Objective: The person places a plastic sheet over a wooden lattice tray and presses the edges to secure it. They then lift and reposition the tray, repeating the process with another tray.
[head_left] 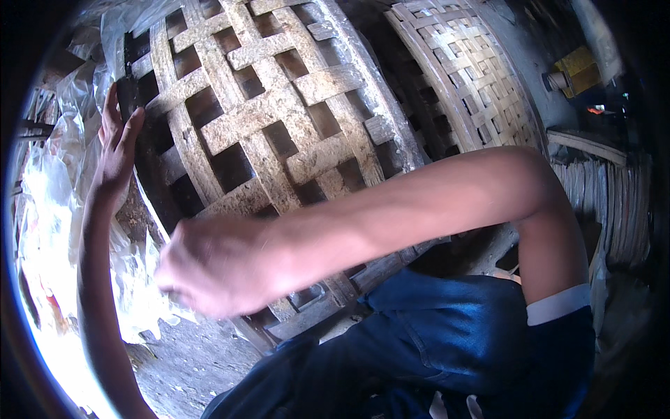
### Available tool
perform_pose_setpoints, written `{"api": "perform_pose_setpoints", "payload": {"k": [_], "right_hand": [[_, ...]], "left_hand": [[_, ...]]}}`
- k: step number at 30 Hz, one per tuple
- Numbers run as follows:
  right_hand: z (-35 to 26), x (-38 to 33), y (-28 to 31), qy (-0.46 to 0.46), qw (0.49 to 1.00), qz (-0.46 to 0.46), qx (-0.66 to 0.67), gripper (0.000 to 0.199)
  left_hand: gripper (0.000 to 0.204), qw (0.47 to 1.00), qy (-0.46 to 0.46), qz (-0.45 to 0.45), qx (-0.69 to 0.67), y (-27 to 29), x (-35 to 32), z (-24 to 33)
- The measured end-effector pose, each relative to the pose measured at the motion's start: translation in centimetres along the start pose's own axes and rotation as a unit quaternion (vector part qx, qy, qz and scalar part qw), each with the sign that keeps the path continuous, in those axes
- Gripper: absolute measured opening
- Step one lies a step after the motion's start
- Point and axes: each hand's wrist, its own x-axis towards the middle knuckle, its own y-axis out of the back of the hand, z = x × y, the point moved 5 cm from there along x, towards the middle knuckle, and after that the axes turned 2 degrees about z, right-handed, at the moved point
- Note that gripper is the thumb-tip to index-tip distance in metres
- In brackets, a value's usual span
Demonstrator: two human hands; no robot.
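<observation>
A large woven bamboo rack (251,115), with wide flat strips, square gaps and brownish stains, leans up in front of me. My left hand (118,143) is at its left edge, thumb and fingers around the dark side rail. Across the lower part of the rack reaches my right forearm. At the rack's lower left corner, my right hand (213,269) is curled into a fist and smeared by motion. What it holds, if anything, is hidden. Clear plastic sheeting (56,181) hangs crumpled beyond my left hand.
A second woven rack (474,70) stands behind on the right. Farther right are a yellow object (581,71), a small orange glow (596,109) and a stack of thin sheets (614,209). Rough grey floor (202,356) shows at lower left, beside my blue-clad legs (419,328).
</observation>
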Motion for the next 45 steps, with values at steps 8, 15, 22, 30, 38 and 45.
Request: {"api": "perform_pose_setpoints", "payload": {"k": [8,15,22,30,38,45], "right_hand": [[2.5,-1.9,6.3,0.13,0.967,0.209,-0.061,0.021],[8.5,-16.1,15.8,-0.163,0.903,0.1,-0.385,0.027],[8.2,-17.2,15.3,-0.214,0.896,0.036,-0.387,0.04],[9.0,-16.5,16.2,-0.235,0.908,0.016,-0.347,0.02],[10.3,-17.0,16.5,-0.137,0.948,0.078,-0.276,0.015],[9.4,-18.0,14.9,-0.019,0.922,0.138,-0.361,0.01]], "left_hand": [[0.08,0.995,-0.056,0.033,0.071,0.5,-0.9,-1.2],[0.077,0.995,-0.061,0.051,0.062,0.3,-1.4,0.3],[0.078,0.995,-0.033,0.054,0.079,0.1,-1.0,-1.0],[0.08,0.996,-0.007,0.03,0.082,0.5,-1.2,-0.1],[0.079,0.994,-0.047,0.029,0.093,0.8,-0.9,-0.8],[0.08,0.996,-0.034,0.05,0.067,0.1,-1.5,0.5]]}}
